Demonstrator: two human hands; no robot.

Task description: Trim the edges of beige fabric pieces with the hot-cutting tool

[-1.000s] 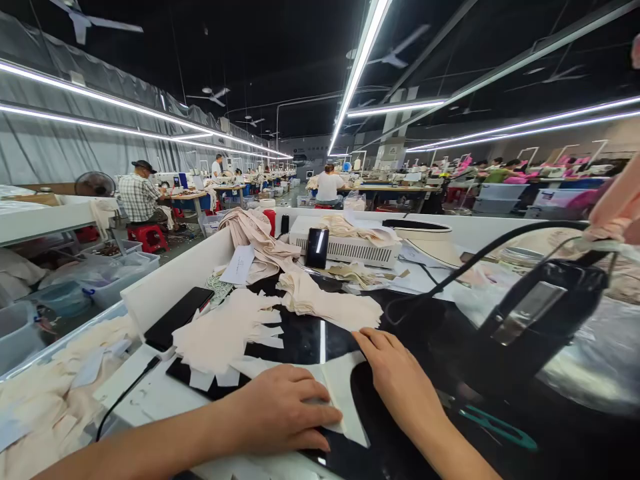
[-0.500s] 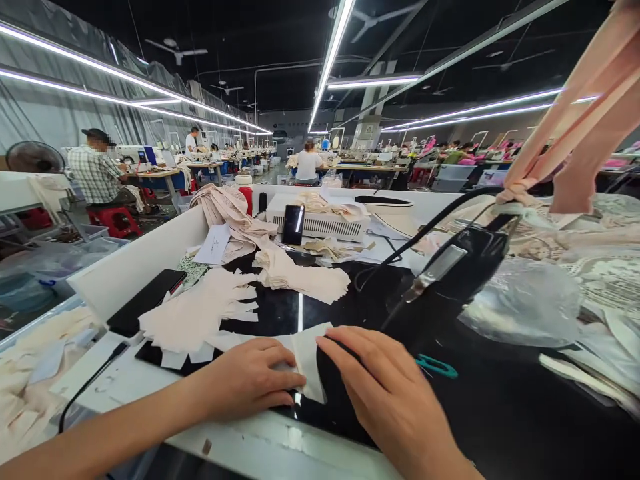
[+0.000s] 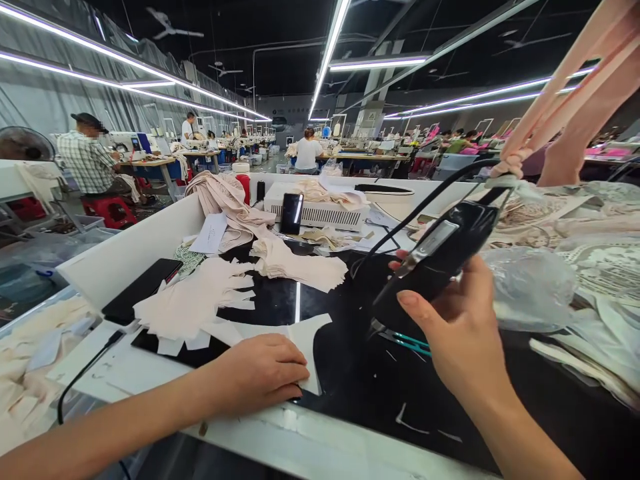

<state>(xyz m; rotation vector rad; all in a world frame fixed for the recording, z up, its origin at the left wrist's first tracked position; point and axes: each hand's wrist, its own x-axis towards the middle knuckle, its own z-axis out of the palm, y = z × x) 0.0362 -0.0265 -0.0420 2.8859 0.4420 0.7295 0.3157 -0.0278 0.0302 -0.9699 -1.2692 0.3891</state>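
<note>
My left hand (image 3: 265, 370) is lying palm down, fingers together and pinching nothing, on a pale cloth piece (image 3: 313, 333) at the near middle of the desk (image 3: 360, 393). If that palm is pressing unevenly, the thin cloth could be skidding or creasing, because the dark surface is looking glossy and slick. The cloth's left end is meeting the fanned stack of pale pieces (image 3: 185, 300), so any tug could be dragging those loose layers along.

My right hand (image 3: 465, 320) is curving round the black corded tool (image 3: 440, 257), thumb on the near side and fingers passing behind. The tool is hiding most of the contact, so I cannot tell whether this grip is truly clamped or only wrapping loosely. If it is loose, the tilted tool could be twisting in my fingers, especially with the pink fabric strips (image 3: 540, 107) pulling at its upper end.

The black cord (image 3: 425, 193) is looping down on the far left side of the tool; it could be snagging on the farther stack of cut pieces (image 3: 300, 267) if it is swinging that way. The teal implement (image 3: 413, 344) is lying right by the tool's lower tip, where a careless dip could be knocking it. Thread scraps (image 3: 410, 423) are lying nearer me and could be sticking to the cloth.
</note>
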